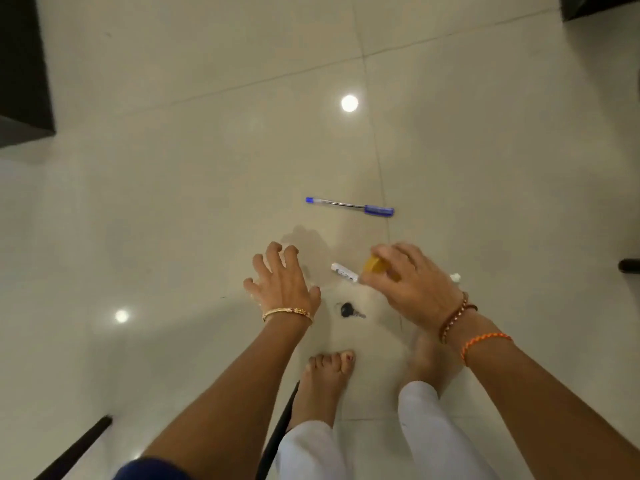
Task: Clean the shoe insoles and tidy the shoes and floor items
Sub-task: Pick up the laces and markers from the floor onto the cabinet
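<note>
I look down at a glossy cream tile floor. My right hand (408, 282) grips a small yellow block (374, 265) between thumb and fingers, just above a white tube-like item (343, 272) lying on the floor. My left hand (280, 282) hovers over the floor with fingers spread and bent, holding nothing. A blue capped pen (349, 206) lies further ahead. A black-headed key (349, 310) lies between my hands. A faint wet patch (308, 244) shows on the tile near my left fingertips. No shoes or insoles are in view.
My bare feet (329, 379) stand just below the key. Dark furniture (20, 71) fills the upper left corner and another dark piece (602, 6) the upper right. Black bars (76, 448) cross the lower left. A small white scrap (455, 277) lies beside my right hand.
</note>
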